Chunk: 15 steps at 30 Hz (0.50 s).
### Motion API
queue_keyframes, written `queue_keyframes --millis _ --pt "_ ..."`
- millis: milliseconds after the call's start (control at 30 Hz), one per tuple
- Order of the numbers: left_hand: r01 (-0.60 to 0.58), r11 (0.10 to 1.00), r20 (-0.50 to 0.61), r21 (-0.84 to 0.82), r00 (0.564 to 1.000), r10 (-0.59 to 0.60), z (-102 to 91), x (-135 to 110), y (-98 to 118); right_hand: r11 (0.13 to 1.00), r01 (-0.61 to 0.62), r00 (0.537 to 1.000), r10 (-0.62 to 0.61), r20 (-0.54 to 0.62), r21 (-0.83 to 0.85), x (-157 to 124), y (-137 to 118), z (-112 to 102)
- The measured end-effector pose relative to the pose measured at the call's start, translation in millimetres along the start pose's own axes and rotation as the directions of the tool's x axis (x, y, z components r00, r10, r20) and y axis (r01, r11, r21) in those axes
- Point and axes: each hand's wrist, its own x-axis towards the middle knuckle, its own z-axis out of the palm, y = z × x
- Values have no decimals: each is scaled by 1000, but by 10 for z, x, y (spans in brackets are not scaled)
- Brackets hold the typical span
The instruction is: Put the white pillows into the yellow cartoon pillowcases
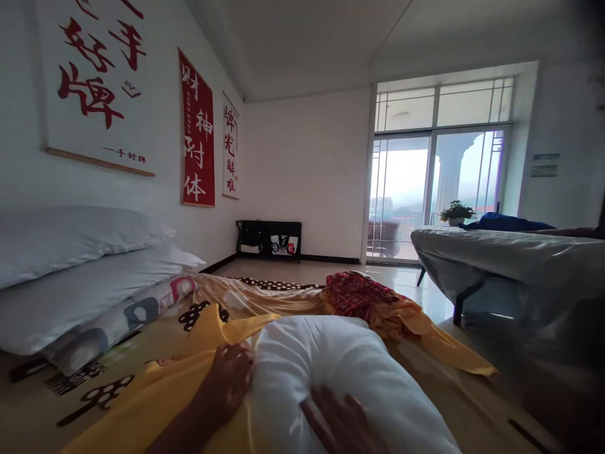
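Note:
A plump white pillow [340, 347] lies in front of me on a spread-out yellow cloth [189, 372]. My right hand [338, 419] presses on the pillow's middle, fingers stretched and a little apart, and the filling dips under it. At the pillow's left edge, my left hand [230, 375] has its fingers curled in on the yellow cloth; their tips are partly hidden. Beyond the pillow, a red checked cloth [357, 295] lies bunched together with more yellow fabric [439, 343].
White pillows [80, 284] are stacked at left on a grey patterned one [137, 318]. A brown-and-cream patterned blanket [265, 287] lies beneath everything. At right stands a plastic-covered table [501, 249] bearing a potted plant [457, 211] and blue cloth [510, 221]; a person's arm [574, 232] rests there.

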Motion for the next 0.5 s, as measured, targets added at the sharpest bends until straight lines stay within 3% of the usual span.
queue_keyframes --millis 67,133,200,300,400,500 --pt "-122 990 -52 -77 992 118 -168 7 156 990 8 999 -15 48 141 206 122 -7" --pt "-198 976 30 -89 979 202 -264 36 307 958 -33 987 -13 159 285 501 340 -98" --pt "-220 975 162 -13 962 220 -193 70 389 912 -99 953 -29 302 399 807 534 -193" --pt "-245 959 333 139 924 188 233 65 340 847 -204 859 -86 505 491 1115 552 -154" --pt "-270 948 480 167 863 161 784 -27 242 823 -265 794 -110 599 502 1171 287 96" --pt "-188 981 457 38 877 150 1148 -107 276 833 -276 772 -105 627 479 1191 134 264"
